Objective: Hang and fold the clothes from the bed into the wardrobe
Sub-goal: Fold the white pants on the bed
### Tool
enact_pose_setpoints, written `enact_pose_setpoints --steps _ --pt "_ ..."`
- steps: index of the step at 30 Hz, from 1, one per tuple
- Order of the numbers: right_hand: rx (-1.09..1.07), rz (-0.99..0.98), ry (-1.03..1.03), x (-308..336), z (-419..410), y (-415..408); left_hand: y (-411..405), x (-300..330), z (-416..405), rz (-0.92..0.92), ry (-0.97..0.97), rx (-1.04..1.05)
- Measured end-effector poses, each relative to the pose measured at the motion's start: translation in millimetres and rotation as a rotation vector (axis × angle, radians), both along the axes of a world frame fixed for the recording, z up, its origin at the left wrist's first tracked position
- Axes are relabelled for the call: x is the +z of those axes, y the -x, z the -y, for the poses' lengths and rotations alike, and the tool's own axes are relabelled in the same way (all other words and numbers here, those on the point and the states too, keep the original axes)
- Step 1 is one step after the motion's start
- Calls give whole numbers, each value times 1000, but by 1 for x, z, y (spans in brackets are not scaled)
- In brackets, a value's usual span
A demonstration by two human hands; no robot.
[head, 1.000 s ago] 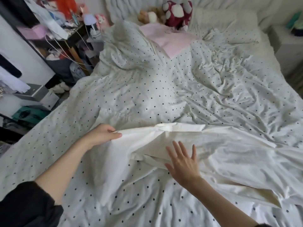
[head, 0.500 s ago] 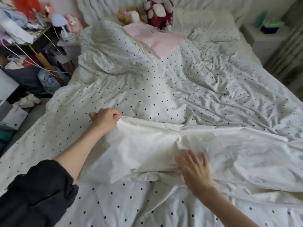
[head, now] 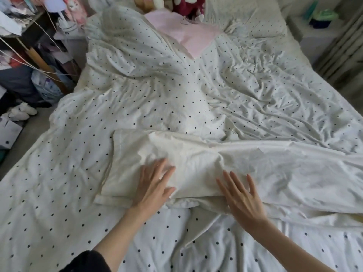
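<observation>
Left hand released; cloth lies crosswise.

I count two hands on the bed: my left hand and my right hand, both at about 6 o'clock. One plain white garment lies across the middle. One polka-dot duvet covers the bed. One pink cloth sits at 12 o'clock, with one red-and-white plush toy beside it. I see one black sleeve at 7 o'clock.
</observation>
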State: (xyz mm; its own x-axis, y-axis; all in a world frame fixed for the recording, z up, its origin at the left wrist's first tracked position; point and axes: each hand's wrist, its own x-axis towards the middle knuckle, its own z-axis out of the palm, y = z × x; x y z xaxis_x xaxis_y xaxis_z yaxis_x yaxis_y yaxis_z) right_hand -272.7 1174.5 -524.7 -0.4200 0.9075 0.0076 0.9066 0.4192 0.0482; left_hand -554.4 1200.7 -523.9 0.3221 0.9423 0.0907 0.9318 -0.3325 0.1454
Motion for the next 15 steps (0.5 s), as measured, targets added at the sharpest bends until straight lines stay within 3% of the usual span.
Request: enact_pose_setpoints --steps 6,9,15 --pt "73 76 -14 5 -1 0 27 -10 27 -242 133 -119" --pt "49 48 -18 16 4 0 38 -5 29 -218 68 -207" --pt "48 30 73 16 34 -6 49 -3 47 -109 41 -157"
